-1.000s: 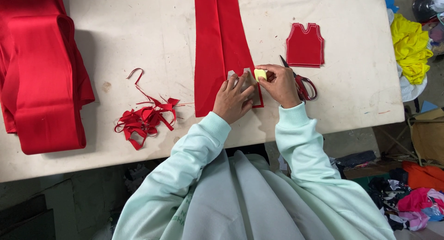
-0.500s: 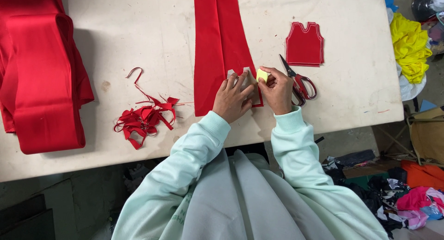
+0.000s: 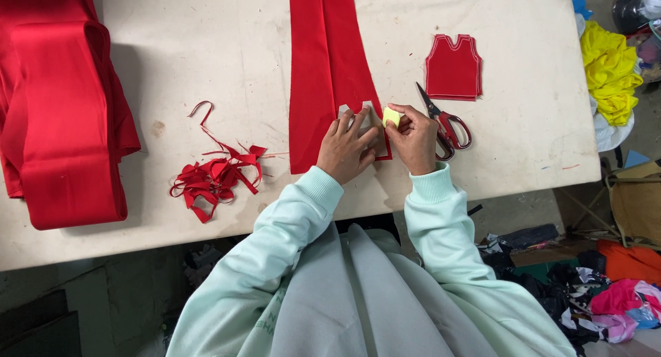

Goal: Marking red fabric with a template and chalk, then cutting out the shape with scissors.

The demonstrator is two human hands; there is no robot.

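My left hand (image 3: pixel 348 149) lies flat, fingers spread, pressing a small grey template (image 3: pixel 363 117) onto a long strip of red fabric (image 3: pixel 323 61) near the table's front edge. My right hand (image 3: pixel 416 138) pinches a small pale yellow piece of chalk (image 3: pixel 391 116) at the template's right edge. Red-handled scissors (image 3: pixel 446 125) lie on the table just right of my right hand. A small stack of red vest-shaped cut pieces (image 3: pixel 452 66) sits beyond the scissors.
A heap of red fabric trimmings (image 3: pixel 215 174) lies to the left on the white table (image 3: pixel 193 61). A folded bolt of red cloth (image 3: pixel 58 109) covers the far left. Yellow fabric (image 3: pixel 607 68) and mixed cloth scraps (image 3: pixel 620 295) lie off the table's right edge.
My right hand has shifted slightly left along the template with the chalk, uncovering the scissors. My left hand stays pressed on the template.
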